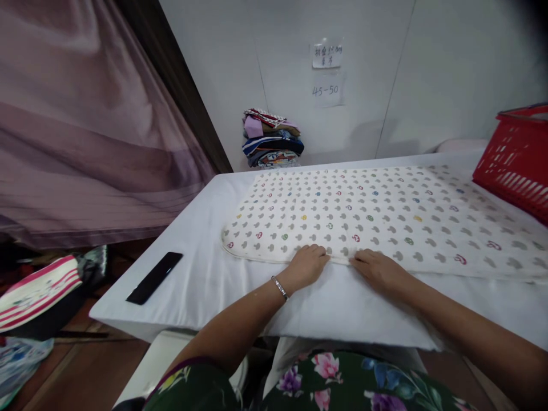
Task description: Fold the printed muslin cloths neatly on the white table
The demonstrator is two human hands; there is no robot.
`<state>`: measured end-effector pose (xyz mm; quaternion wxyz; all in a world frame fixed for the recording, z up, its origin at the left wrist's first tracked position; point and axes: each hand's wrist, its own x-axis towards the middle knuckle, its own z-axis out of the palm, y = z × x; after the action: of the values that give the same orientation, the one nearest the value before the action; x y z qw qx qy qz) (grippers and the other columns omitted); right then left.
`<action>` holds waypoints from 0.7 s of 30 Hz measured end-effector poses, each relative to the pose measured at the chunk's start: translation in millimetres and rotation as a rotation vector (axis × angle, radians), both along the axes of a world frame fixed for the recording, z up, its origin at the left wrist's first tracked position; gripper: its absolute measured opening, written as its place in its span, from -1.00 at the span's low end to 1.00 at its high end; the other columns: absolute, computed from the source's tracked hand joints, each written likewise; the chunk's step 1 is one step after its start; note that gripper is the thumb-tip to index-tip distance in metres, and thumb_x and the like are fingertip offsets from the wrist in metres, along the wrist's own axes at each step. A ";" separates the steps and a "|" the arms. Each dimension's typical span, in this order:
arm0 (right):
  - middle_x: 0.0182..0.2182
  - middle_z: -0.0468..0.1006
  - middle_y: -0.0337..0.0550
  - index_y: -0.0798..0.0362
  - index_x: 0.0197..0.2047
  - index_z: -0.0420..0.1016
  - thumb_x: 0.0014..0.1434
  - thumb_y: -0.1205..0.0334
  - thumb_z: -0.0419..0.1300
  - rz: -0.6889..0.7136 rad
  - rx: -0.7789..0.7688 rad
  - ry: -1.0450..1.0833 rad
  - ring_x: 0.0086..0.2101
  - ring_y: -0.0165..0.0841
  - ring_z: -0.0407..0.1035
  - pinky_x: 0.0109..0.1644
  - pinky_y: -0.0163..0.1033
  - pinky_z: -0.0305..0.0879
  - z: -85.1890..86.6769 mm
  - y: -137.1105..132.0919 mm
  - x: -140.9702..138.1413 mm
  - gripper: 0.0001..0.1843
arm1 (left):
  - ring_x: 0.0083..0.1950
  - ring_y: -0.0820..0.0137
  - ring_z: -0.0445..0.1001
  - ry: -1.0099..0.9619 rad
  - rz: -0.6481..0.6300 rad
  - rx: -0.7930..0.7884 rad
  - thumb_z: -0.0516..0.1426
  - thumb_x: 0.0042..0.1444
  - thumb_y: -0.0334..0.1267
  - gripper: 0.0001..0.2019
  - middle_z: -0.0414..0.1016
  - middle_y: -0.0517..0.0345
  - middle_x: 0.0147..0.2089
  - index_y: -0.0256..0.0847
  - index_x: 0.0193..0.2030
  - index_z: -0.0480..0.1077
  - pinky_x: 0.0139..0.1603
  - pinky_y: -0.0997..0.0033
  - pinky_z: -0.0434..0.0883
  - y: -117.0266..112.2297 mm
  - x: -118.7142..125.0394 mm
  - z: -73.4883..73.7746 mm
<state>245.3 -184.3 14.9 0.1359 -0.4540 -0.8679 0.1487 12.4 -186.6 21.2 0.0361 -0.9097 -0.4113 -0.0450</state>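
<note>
A cream cloth (317, 211) printed with small grey mushrooms, some of them coloured, lies spread in a long flat shape on the white table. Its left end has a rounded corner. My left hand (307, 264), with a silver bracelet at the wrist, is closed on the cloth's near edge. A short way to the right, my right hand (379, 271) grips the same edge with curled fingers. A short stretch of hem shows between the two hands. The parts of the edge under my fingers are hidden.
A black phone (154, 278) lies on the white tablecloth (201, 228) at left. Folded fabrics (273, 140) are stacked at the back by the wall. A red plastic basket (516, 160) stands at right. A pink curtain (85, 114) hangs beyond the table's left side.
</note>
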 end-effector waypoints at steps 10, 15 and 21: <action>-0.27 0.45 -0.07 0.00 -0.14 0.45 0.17 0.37 -0.08 0.156 0.151 0.018 -0.25 -0.27 0.32 -0.23 -0.19 0.25 3.8 -2.4 17.0 -0.67 | -0.22 0.33 0.26 0.029 -0.027 0.104 -0.07 0.11 -0.56 -0.81 0.32 0.06 -0.26 -0.25 -0.31 0.29 -0.22 0.29 0.18 -9.4 6.9 13.6; -0.32 0.45 -0.09 0.01 -0.23 0.48 0.12 0.45 -0.04 0.224 0.107 -0.048 -0.28 -0.28 0.32 -0.21 -0.18 0.25 2.8 -5.0 15.4 -0.69 | -0.21 0.33 0.26 0.022 -0.011 0.071 -0.05 0.13 -0.51 -0.84 0.33 0.08 -0.25 -0.24 -0.32 0.29 -0.20 0.29 0.20 -17.6 2.1 -3.1; -0.31 0.45 -0.14 -0.02 -0.30 0.46 0.17 0.34 -0.04 0.250 -0.055 0.059 -0.31 -0.33 0.34 -0.25 -0.23 0.30 21.4 5.3 0.6 -0.75 | -0.13 0.36 0.27 -0.066 0.059 0.029 0.00 0.13 -0.48 -0.87 0.35 0.12 -0.15 -0.22 -0.25 0.30 -0.16 0.34 0.24 -19.8 2.8 -14.3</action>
<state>245.9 -179.0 36.4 0.1292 -0.3412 -0.9090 0.2014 15.1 -206.5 6.9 0.0372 -0.8945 -0.4383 -0.0800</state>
